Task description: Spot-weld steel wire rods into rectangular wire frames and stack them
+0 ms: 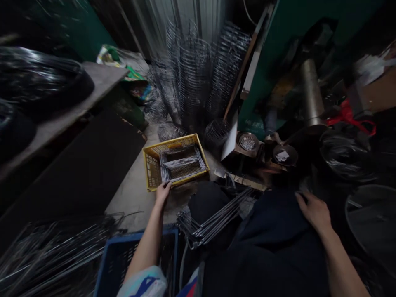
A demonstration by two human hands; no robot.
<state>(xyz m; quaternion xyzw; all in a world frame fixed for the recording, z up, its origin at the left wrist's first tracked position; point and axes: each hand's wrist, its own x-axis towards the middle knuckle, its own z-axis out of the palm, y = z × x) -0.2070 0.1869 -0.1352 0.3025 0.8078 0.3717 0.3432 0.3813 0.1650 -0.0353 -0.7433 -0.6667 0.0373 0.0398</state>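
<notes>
Head view: the left hand [162, 193] is at the near rim of a yellow crate [151, 169], its fingers seeming to curl over the edge and grip it, though dim light and blur leave the exact hold unsure. The crate sits on the floor just beyond that hand, with stiff metal wire frames [182, 162] lying inside. To the right of the left forearm, more bent wire rods [213, 225] rest beside the person's dark-clothed leg. A blue crate [130, 237] stands below the left forearm. The right hand [315, 210] lies loose at the far side of the lap, fingers apart—nothing visible in it.

The yellow crate looks like rigid plastic, likely light in itself but weightier with metal; its rim offers the surest hold, ideally at opposite ends. The frames are probably smooth, springy and prone to snagging one another—best taken by a straight side, away from the cut ends.
</notes>
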